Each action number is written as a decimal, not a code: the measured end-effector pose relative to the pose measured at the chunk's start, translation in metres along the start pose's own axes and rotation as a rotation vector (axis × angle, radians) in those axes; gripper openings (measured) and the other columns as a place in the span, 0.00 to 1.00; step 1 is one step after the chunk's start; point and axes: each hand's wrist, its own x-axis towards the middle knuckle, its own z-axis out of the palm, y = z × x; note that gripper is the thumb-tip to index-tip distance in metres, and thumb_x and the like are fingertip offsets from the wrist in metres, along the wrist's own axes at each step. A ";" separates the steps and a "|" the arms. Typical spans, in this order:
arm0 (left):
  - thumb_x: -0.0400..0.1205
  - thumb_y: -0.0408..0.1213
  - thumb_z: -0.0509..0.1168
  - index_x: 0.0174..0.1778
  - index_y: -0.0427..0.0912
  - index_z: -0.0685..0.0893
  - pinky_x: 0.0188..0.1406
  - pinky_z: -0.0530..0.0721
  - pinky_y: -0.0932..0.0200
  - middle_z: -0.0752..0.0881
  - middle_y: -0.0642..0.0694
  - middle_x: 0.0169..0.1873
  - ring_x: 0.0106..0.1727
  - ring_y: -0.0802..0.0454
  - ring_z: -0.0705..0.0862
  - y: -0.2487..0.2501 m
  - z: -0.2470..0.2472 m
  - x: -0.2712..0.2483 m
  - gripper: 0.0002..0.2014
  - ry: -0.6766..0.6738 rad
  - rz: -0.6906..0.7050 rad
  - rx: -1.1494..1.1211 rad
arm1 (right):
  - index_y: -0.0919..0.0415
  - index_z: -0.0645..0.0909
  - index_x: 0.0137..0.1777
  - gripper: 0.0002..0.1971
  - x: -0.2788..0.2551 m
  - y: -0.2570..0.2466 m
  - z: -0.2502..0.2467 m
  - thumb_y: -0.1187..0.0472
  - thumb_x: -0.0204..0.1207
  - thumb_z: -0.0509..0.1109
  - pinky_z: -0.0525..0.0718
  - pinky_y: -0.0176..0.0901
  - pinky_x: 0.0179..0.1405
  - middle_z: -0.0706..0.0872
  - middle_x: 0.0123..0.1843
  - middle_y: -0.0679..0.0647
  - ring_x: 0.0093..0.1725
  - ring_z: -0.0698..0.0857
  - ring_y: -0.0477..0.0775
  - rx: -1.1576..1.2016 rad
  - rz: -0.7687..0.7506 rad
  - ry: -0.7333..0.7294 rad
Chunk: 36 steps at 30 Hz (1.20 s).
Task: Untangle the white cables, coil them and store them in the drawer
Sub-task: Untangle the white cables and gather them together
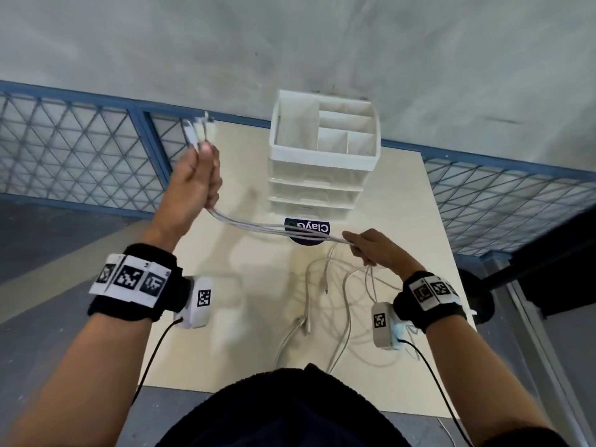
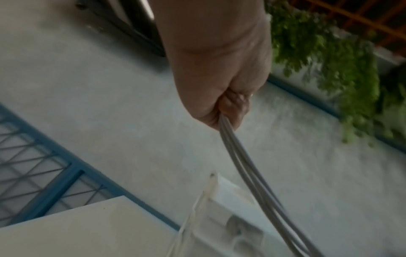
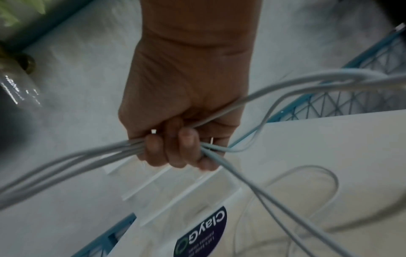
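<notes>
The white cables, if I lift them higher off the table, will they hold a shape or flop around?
Probably flop: the white cables sag between the left hand and right hand, and loose lengths lie in slack loops on the table. Likely light, since each hand's grip holds several strands. Trailing ends may snag each other.

The pale square tabletop [image 1: 403, 195] carries a white plastic drawer unit [image 1: 317, 191] at its far centre. A dark round sticker [image 1: 309, 232] lies on the tabletop directly in front of the unit. The thin white cables [image 1: 277, 230] span above the sticker, from the left hand [image 1: 196, 185] raised at the far left to the right hand [image 1: 375, 250], lower, at the right. Loose cable slack lies on the tabletop near the front edge. A blue mesh railing [image 1: 80, 150] runs behind the tabletop.
</notes>
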 end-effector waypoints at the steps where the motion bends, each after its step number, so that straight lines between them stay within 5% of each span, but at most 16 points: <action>1: 0.86 0.51 0.47 0.34 0.51 0.66 0.16 0.57 0.67 0.64 0.58 0.19 0.19 0.62 0.58 -0.005 0.006 -0.004 0.16 -0.016 -0.007 0.076 | 0.54 0.64 0.18 0.28 -0.001 -0.001 -0.004 0.48 0.81 0.61 0.66 0.40 0.25 0.65 0.15 0.44 0.17 0.64 0.47 -0.055 0.006 0.024; 4: 0.82 0.50 0.60 0.33 0.47 0.69 0.19 0.62 0.66 0.65 0.57 0.22 0.20 0.62 0.61 -0.015 0.027 -0.016 0.15 -0.075 -0.020 0.287 | 0.56 0.65 0.20 0.27 -0.007 -0.021 -0.005 0.49 0.82 0.59 0.65 0.29 0.20 0.65 0.16 0.45 0.13 0.63 0.44 -0.161 -0.041 0.055; 7: 0.70 0.40 0.77 0.40 0.47 0.82 0.19 0.62 0.69 0.66 0.61 0.16 0.16 0.62 0.65 -0.014 0.057 -0.030 0.10 -0.309 -0.107 0.326 | 0.58 0.68 0.21 0.26 -0.013 -0.050 0.005 0.50 0.82 0.59 0.65 0.29 0.19 0.67 0.14 0.45 0.14 0.66 0.44 -0.154 -0.139 0.044; 8: 0.68 0.37 0.78 0.41 0.48 0.84 0.19 0.62 0.73 0.71 0.75 0.23 0.15 0.63 0.68 -0.015 0.068 -0.034 0.11 -0.389 -0.135 0.343 | 0.57 0.67 0.21 0.26 -0.015 -0.059 0.008 0.50 0.82 0.59 0.64 0.33 0.20 0.66 0.13 0.45 0.15 0.64 0.44 -0.112 -0.172 0.036; 9: 0.69 0.35 0.78 0.36 0.51 0.84 0.19 0.63 0.74 0.65 0.44 0.20 0.14 0.65 0.70 -0.016 0.076 -0.036 0.09 -0.440 -0.151 0.372 | 0.57 0.65 0.21 0.27 -0.017 -0.066 0.009 0.50 0.82 0.58 0.62 0.37 0.20 0.65 0.13 0.45 0.16 0.62 0.45 -0.054 -0.200 0.023; 10: 0.70 0.36 0.77 0.28 0.54 0.84 0.22 0.64 0.72 0.73 0.56 0.10 0.15 0.64 0.71 -0.018 0.080 -0.037 0.10 -0.461 -0.150 0.406 | 0.57 0.64 0.21 0.26 -0.019 -0.072 0.007 0.51 0.83 0.58 0.60 0.38 0.20 0.63 0.14 0.44 0.17 0.61 0.46 0.008 -0.217 0.005; 11: 0.72 0.37 0.75 0.24 0.54 0.83 0.26 0.67 0.68 0.77 0.56 0.14 0.18 0.64 0.72 -0.020 0.081 -0.037 0.12 -0.467 -0.149 0.423 | 0.57 0.63 0.21 0.26 -0.021 -0.074 0.004 0.52 0.83 0.58 0.58 0.37 0.19 0.63 0.15 0.43 0.17 0.59 0.47 0.054 -0.221 -0.011; 13: 0.75 0.40 0.72 0.29 0.49 0.88 0.33 0.73 0.63 0.87 0.45 0.27 0.26 0.64 0.77 -0.022 0.075 -0.032 0.08 -0.462 -0.144 0.397 | 0.58 0.64 0.22 0.26 -0.028 -0.072 -0.005 0.52 0.83 0.57 0.57 0.36 0.18 0.63 0.15 0.45 0.17 0.58 0.47 0.082 -0.198 -0.045; 17: 0.76 0.48 0.69 0.26 0.59 0.86 0.37 0.74 0.60 0.88 0.35 0.30 0.34 0.52 0.81 -0.009 0.053 -0.024 0.11 -0.385 -0.036 0.478 | 0.59 0.65 0.20 0.28 -0.031 -0.036 -0.019 0.50 0.83 0.56 0.62 0.35 0.19 0.65 0.15 0.45 0.16 0.61 0.48 0.062 -0.112 -0.057; 22: 0.80 0.41 0.65 0.23 0.58 0.81 0.24 0.68 0.77 0.83 0.68 0.20 0.23 0.70 0.77 -0.002 0.008 -0.018 0.17 -0.131 0.057 0.601 | 0.53 0.64 0.17 0.32 -0.043 0.012 -0.043 0.36 0.78 0.56 0.64 0.32 0.18 0.64 0.14 0.45 0.18 0.63 0.49 0.105 0.042 0.069; 25: 0.80 0.45 0.65 0.26 0.53 0.82 0.21 0.66 0.75 0.82 0.57 0.20 0.21 0.63 0.75 0.006 -0.019 -0.017 0.15 -0.075 0.052 0.658 | 0.51 0.62 0.17 0.31 -0.051 0.033 -0.060 0.31 0.72 0.59 0.63 0.34 0.20 0.64 0.17 0.46 0.20 0.62 0.49 0.130 0.053 0.122; 27: 0.80 0.48 0.65 0.26 0.54 0.80 0.23 0.67 0.77 0.85 0.54 0.20 0.24 0.60 0.79 0.004 -0.022 -0.019 0.15 -0.117 0.021 0.704 | 0.54 0.63 0.18 0.30 -0.048 0.037 -0.067 0.38 0.75 0.64 0.65 0.37 0.25 0.67 0.16 0.46 0.19 0.63 0.47 0.038 0.082 0.169; 30: 0.74 0.59 0.62 0.28 0.62 0.82 0.28 0.69 0.77 0.88 0.30 0.33 0.32 0.48 0.81 -0.008 -0.019 -0.026 0.12 -0.132 -0.005 0.742 | 0.61 0.71 0.19 0.26 -0.048 0.036 -0.080 0.47 0.75 0.69 0.67 0.43 0.30 0.73 0.17 0.49 0.23 0.69 0.50 -0.099 0.069 0.350; 33: 0.80 0.47 0.65 0.24 0.58 0.79 0.29 0.69 0.80 0.84 0.32 0.31 0.31 0.66 0.80 -0.016 -0.016 -0.032 0.16 -0.140 -0.047 0.794 | 0.69 0.70 0.21 0.25 -0.058 0.034 -0.096 0.49 0.69 0.65 0.65 0.46 0.29 0.68 0.22 0.60 0.25 0.67 0.55 -0.190 -0.065 0.566; 36: 0.81 0.45 0.64 0.27 0.57 0.77 0.30 0.70 0.79 0.80 0.37 0.29 0.28 0.72 0.79 -0.017 -0.018 -0.038 0.15 -0.190 -0.096 0.883 | 0.61 0.66 0.18 0.19 -0.063 0.037 -0.098 0.50 0.64 0.64 0.63 0.44 0.25 0.66 0.19 0.52 0.21 0.65 0.49 -0.194 -0.027 0.523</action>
